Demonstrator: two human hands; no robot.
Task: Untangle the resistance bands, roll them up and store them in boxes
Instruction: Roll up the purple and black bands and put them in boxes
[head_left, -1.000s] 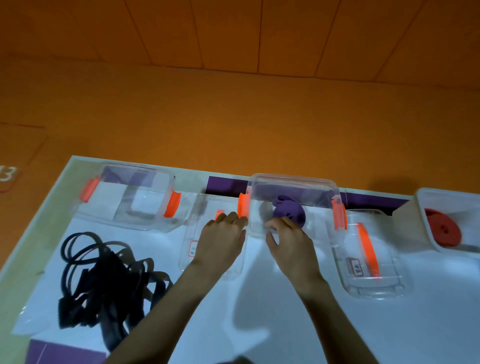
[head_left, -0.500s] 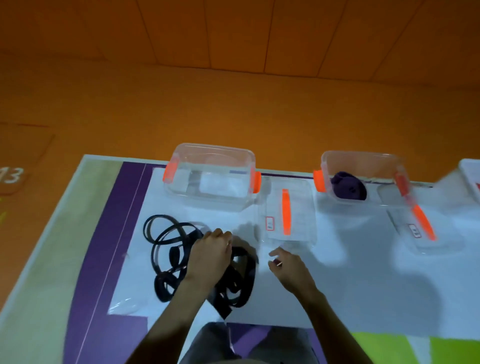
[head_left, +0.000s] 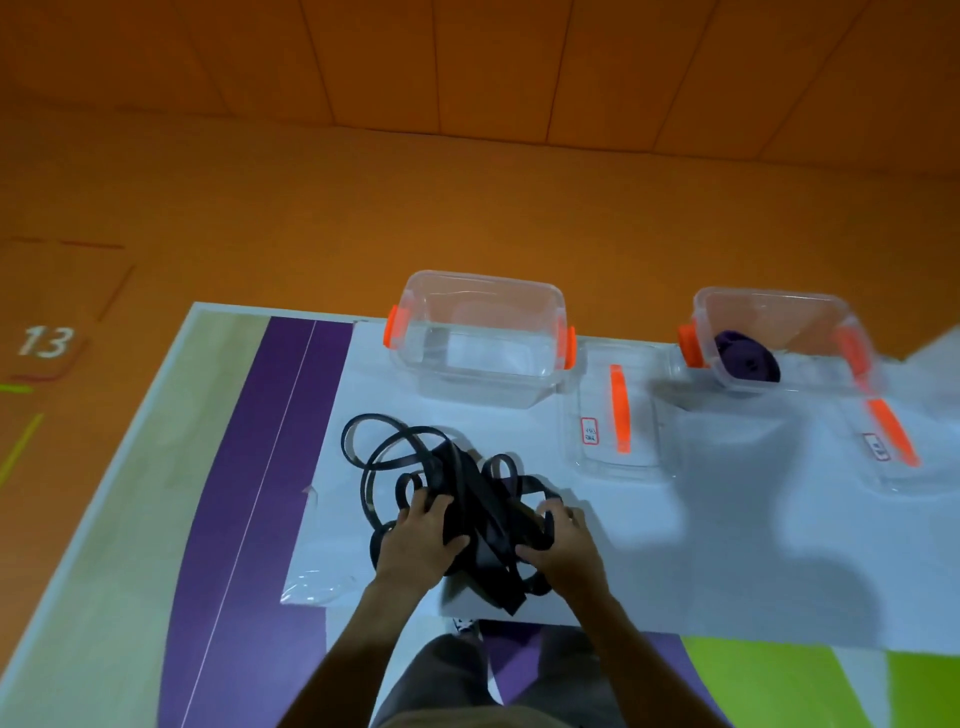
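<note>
A tangle of black resistance bands lies on the white sheet near its front edge. My left hand grips the tangle's left side, fingers curled into the straps. My right hand grips the right side of the same tangle. Behind them stands an empty clear box with orange latches. Further right a second clear box holds a rolled purple band.
Two clear lids with orange handles lie flat: one lid between the boxes, another lid at the right. The white sheet covers a table with purple and green markings. Orange floor lies beyond the far edge.
Both hands left the box with the purple band and came to the black tangle. My right hand, free half a second ago, now grips it too. The view shifted left.
</note>
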